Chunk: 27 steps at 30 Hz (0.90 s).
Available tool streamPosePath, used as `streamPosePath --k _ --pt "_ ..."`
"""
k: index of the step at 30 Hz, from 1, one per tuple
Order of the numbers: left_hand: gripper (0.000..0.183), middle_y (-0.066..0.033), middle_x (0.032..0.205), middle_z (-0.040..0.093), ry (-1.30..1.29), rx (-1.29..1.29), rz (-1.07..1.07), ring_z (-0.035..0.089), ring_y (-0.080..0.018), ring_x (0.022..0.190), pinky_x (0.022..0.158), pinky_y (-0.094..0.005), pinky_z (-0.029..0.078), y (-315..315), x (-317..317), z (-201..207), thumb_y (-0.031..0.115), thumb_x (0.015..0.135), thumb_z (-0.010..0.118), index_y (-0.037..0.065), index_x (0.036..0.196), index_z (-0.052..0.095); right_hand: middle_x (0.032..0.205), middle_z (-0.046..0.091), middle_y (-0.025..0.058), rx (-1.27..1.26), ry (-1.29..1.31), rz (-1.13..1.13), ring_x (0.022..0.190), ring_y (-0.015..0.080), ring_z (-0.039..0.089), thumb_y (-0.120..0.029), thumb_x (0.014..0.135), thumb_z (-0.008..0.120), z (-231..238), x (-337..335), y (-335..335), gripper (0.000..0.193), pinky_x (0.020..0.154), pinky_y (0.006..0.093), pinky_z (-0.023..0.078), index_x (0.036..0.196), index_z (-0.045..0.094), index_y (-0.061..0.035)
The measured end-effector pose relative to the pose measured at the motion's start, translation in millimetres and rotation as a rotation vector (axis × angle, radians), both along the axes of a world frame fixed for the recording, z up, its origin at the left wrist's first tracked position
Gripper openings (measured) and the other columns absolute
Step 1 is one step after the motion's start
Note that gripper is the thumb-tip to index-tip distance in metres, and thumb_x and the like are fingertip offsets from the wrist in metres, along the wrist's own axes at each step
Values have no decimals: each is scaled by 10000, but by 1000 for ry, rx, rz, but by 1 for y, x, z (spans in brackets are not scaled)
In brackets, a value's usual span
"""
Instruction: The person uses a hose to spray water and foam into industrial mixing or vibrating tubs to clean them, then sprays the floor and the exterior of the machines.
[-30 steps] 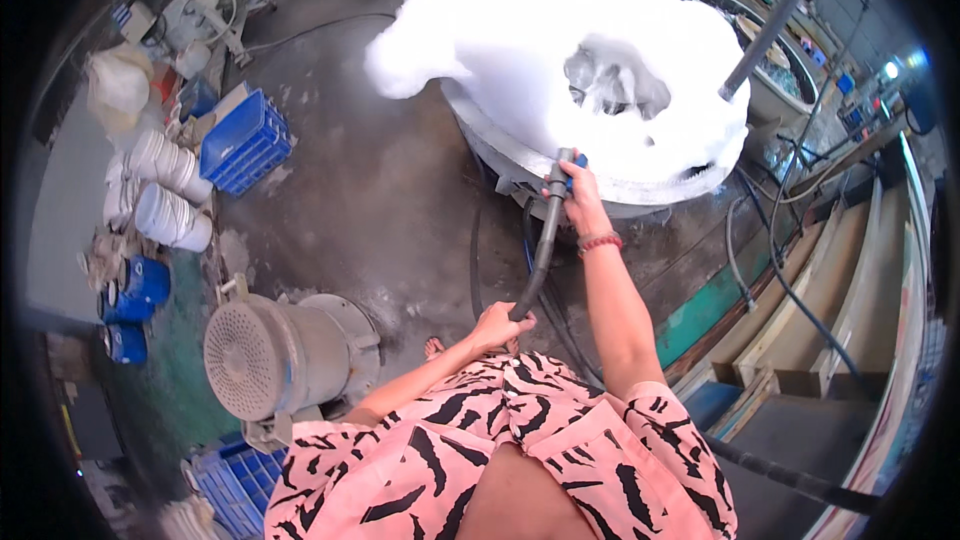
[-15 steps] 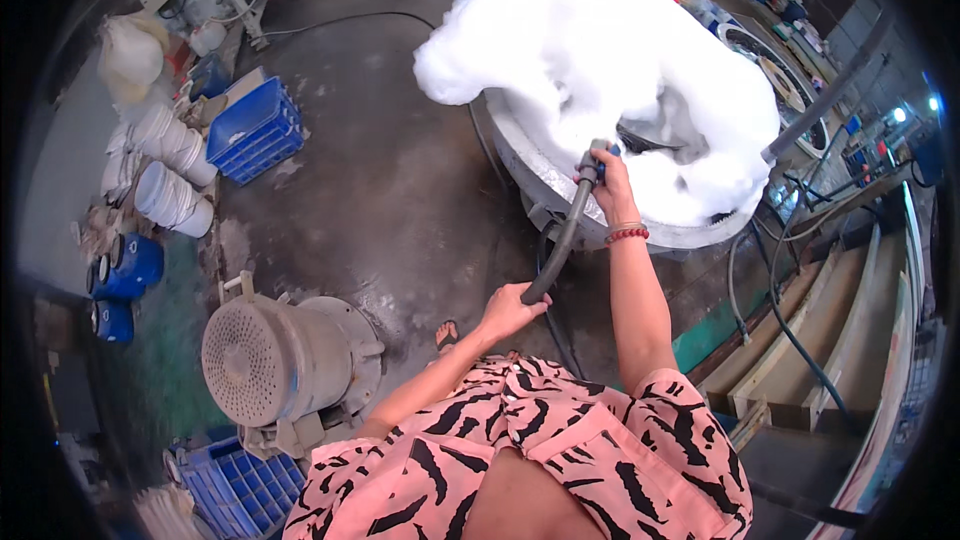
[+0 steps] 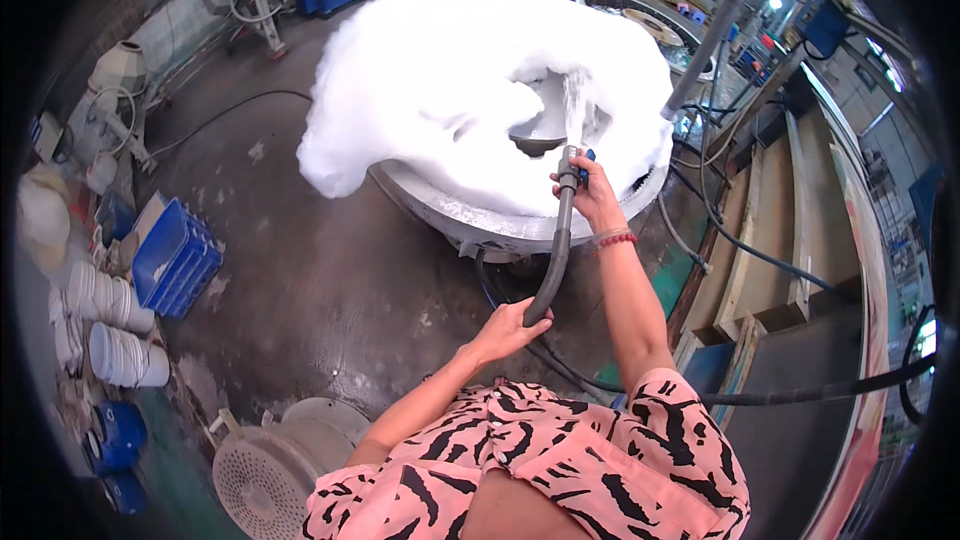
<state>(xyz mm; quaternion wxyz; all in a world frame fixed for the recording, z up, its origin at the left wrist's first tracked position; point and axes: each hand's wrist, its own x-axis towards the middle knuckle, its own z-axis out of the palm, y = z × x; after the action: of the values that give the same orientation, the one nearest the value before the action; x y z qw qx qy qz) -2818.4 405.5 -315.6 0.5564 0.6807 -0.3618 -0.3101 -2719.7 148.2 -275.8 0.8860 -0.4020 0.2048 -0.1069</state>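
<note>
A thick grey hose (image 3: 563,240) runs up between my two hands toward a large round metal tub (image 3: 455,208). My left hand (image 3: 508,330) is wrapped around the hose's lower bend. Higher up, my right hand (image 3: 594,192) grips the valve nozzle (image 3: 568,176), its fingers by the small blue handle (image 3: 587,156). From the nozzle a stream of water (image 3: 576,105) shoots into a gap in the white foam (image 3: 420,80). The foam heaps over the tub and bulges past its left rim. Part of a metal surface (image 3: 545,120) shows inside the gap; the rest is buried.
Blue crate (image 3: 178,258), white buckets (image 3: 128,355) and blue drums (image 3: 115,438) line the left side. A perforated round machine (image 3: 265,480) stands at lower left. Wooden troughs (image 3: 765,210) and a black hose (image 3: 820,392) lie right. A slanting pole (image 3: 715,30) rises beside the tub.
My view has shifted, so the tub sits lower and further left. A water stream now shows clearly from the nozzle, which points more upright. Both hands keep their hold.
</note>
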Motion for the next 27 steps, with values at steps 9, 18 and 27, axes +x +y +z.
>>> streamPosePath --k 9,18,27 --pt "143 -41 659 572 -57 -37 64 518 -85 614 590 -262 419 -38 -6 9 96 755 602 41 886 592 948 443 135 -19 -43 -122 753 324 544 -67 728 528 -7 -22 -57 379 509 422 469 1060 362 -147" --pt "98 -20 661 550 6 -15 148 504 -79 636 612 -254 411 -59 -22 -9 64 748 578 39 842 591 863 454 130 -72 -19 -12 669 320 538 -54 734 500 8 -4 -47 346 486 402 449 1042 367 -138" --pt "52 -5 643 553 -40 -142 414 505 -72 622 591 -244 413 -75 -19 -10 51 747 580 31 793 597 868 465 146 -165 -57 159 650 289 544 -64 743 511 38 39 -19 424 495 405 472 1123 339 -142"
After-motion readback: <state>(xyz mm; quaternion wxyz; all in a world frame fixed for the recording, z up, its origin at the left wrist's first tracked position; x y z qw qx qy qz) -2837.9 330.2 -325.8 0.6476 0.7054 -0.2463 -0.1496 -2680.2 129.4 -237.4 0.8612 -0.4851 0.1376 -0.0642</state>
